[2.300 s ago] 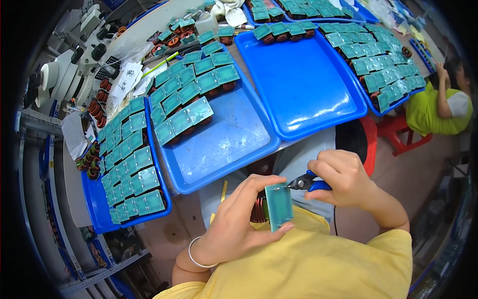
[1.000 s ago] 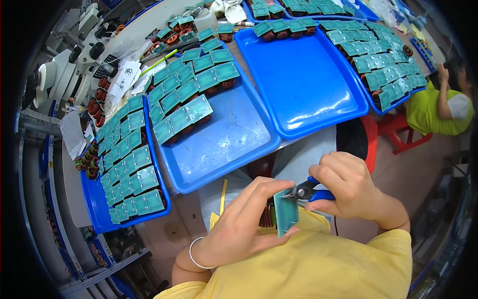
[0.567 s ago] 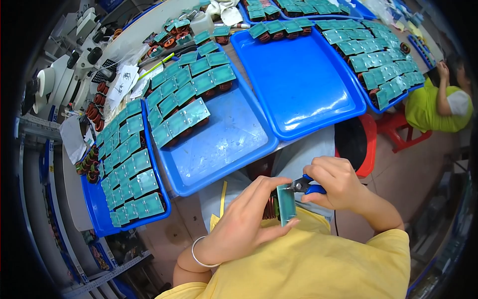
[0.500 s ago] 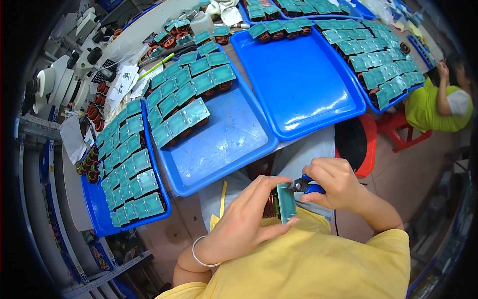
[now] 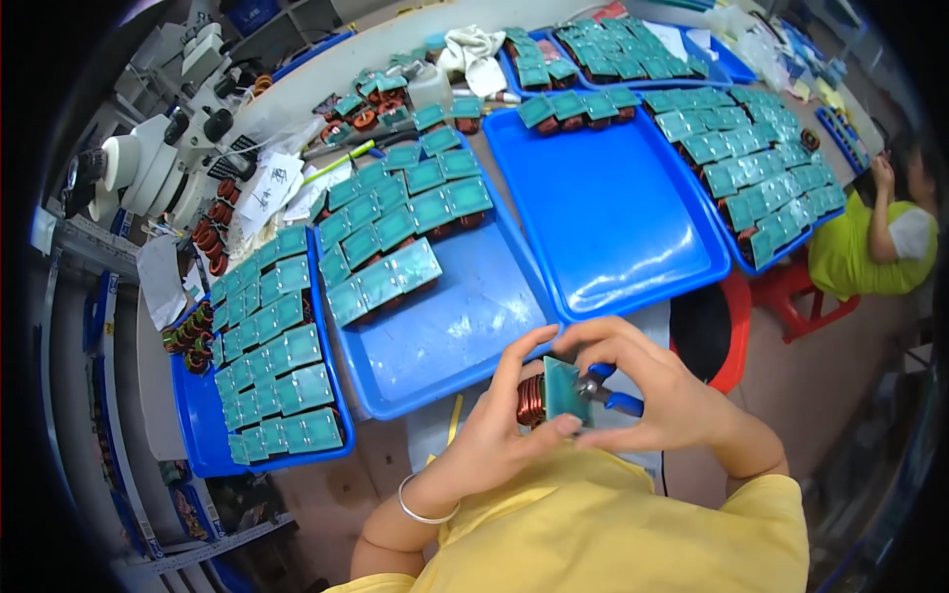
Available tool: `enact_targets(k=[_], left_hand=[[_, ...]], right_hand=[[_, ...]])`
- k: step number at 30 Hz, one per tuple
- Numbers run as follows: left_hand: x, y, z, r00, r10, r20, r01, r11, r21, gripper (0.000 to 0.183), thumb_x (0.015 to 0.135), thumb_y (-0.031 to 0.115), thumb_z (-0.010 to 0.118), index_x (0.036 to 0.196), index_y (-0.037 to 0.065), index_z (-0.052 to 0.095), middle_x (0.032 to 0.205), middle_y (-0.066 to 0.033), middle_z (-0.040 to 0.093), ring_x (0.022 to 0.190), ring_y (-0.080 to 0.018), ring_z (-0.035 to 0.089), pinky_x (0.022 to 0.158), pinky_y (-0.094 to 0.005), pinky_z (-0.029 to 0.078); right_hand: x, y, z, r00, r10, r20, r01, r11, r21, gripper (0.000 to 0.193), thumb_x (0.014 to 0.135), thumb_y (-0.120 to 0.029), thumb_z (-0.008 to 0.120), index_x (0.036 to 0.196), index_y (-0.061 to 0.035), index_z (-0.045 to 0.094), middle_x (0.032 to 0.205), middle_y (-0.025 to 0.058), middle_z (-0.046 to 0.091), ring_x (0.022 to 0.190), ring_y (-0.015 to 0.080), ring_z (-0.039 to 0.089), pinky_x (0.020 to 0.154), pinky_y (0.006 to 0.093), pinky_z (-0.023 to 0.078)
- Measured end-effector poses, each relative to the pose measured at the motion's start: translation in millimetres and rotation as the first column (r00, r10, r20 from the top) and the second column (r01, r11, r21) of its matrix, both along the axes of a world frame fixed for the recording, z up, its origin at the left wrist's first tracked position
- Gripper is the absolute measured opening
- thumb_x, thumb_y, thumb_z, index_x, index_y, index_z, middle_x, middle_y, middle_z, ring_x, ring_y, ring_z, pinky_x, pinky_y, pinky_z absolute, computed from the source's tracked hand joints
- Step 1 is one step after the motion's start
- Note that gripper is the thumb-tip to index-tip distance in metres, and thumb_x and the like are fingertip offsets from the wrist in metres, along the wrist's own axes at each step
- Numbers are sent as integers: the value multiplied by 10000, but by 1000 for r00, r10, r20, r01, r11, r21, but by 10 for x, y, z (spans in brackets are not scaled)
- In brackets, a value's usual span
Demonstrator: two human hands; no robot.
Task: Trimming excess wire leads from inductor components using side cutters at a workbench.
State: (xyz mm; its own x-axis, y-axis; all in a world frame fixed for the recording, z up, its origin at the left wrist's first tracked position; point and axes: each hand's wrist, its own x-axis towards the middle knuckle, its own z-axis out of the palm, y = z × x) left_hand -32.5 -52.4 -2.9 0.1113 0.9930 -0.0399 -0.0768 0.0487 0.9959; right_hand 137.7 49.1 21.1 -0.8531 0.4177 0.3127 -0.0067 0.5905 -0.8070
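Note:
In front of my lap, my left hand (image 5: 491, 420) grips a small green circuit board (image 5: 560, 387) on edge, thumb at its lower edge. A red-brown copper coil (image 5: 531, 399) is fixed to the board's left side. My right hand (image 5: 660, 387) holds blue-handled wire cutters (image 5: 623, 403), their dark jaws close against the board's right face. Its fingers reach over toward the board's top edge; whether they touch it I cannot tell. Just beyond my hands is a blue tray (image 5: 465, 361) with rows of similar boards (image 5: 386, 282) in its far part.
Another blue tray (image 5: 633, 237) holds several boards along its far edge. Fuller blue trays stand left (image 5: 203, 435) and right (image 5: 720, 222). Microscopes (image 5: 148, 153) and papers (image 5: 269, 188) occupy the back left. At right, a person in a green top (image 5: 870, 242) sits on a red stool (image 5: 801, 308).
The board has turned to show more of its green face and coil. My right fingers have stretched out over toward it. The trays sit lower in the picture as my view shifted.

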Motion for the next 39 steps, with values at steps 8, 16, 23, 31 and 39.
enact_targets(k=[8,16,23,31,39], left_hand=[[-228,64,81,946,-17,323,81,980,-184,602,886,176,566,1360,68,212,1028,-79,512,869,-106,490,767,-243,428],[-267,50,3,953,-23,303,85,978,-193,580,894,236,547,1348,45,240,1068,-93,527,952,-110,507,804,-240,418],[-302,35,-81,834,-35,550,165,968,-189,710,865,490,491,1345,29,245,936,-120,597,778,-134,568,662,-218,442],[-323,69,-183,897,-48,439,124,981,-147,753,865,482,505,1373,22,193,960,-131,598,696,-108,548,598,-217,434],[-462,289,7,973,73,220,-45,991,-127,867,813,518,563,1400,9,179,1326,-133,360,1182,-234,401,1002,-357,311]], right_hand=[[-191,129,28,987,-159,40,163,934,-319,319,720,22,674,961,-18,468,912,91,618,817,122,549,756,262,430],[-286,172,3,977,-201,65,210,962,-176,213,710,65,640,821,-33,487,768,68,609,679,135,561,630,257,443],[-12,164,-25,951,-127,280,173,974,-147,227,638,33,618,846,-12,539,754,80,578,654,160,566,596,253,441],[-204,239,162,996,80,26,-77,990,-122,513,624,-109,766,1089,-43,557,1116,110,561,1019,258,542,846,368,431],[-564,747,180,974,203,103,-221,951,215,551,604,-102,740,1119,-51,551,1030,128,538,979,295,515,854,365,431]])
